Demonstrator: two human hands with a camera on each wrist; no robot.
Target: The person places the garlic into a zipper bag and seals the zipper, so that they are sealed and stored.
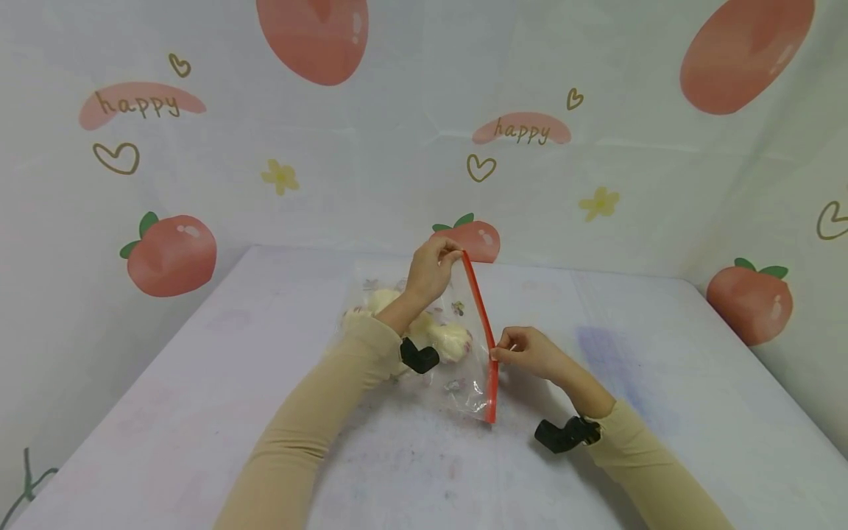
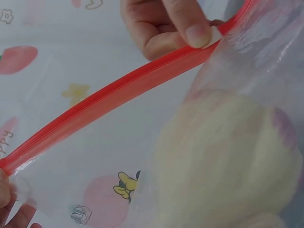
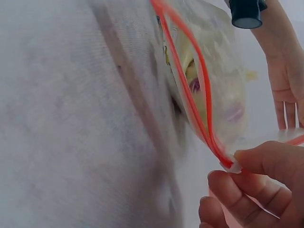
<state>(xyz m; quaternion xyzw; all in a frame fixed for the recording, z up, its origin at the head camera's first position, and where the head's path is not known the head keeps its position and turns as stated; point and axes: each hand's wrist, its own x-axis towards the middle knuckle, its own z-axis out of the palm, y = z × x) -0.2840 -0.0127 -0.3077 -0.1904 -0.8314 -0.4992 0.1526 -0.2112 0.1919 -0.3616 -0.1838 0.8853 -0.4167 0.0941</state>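
Observation:
A clear slider zip bag (image 1: 472,383) with a red zip strip (image 1: 482,309) lies across the middle of the table, its mouth raised on the right. Inside are pale cream, rounded, soft-looking items (image 2: 223,156) with purple patches; their kind is unclear. My left hand (image 1: 430,272) pinches the far end of the strip. Lower along the strip, my right hand (image 1: 533,353) pinches the white slider (image 3: 232,165) between thumb and fingers. In the right wrist view the strip gapes on the near side of the slider. Towards the left hand, its two edges lie together.
The white table (image 1: 218,412) has a bluish stain (image 1: 606,368) to the right. Behind it hangs a printed backdrop (image 1: 397,162) with peaches, hearts and flowers. A dark wrist camera (image 1: 419,356) sits on the left wrist, another (image 1: 563,434) on the right. Green string (image 1: 28,482) shows at lower left.

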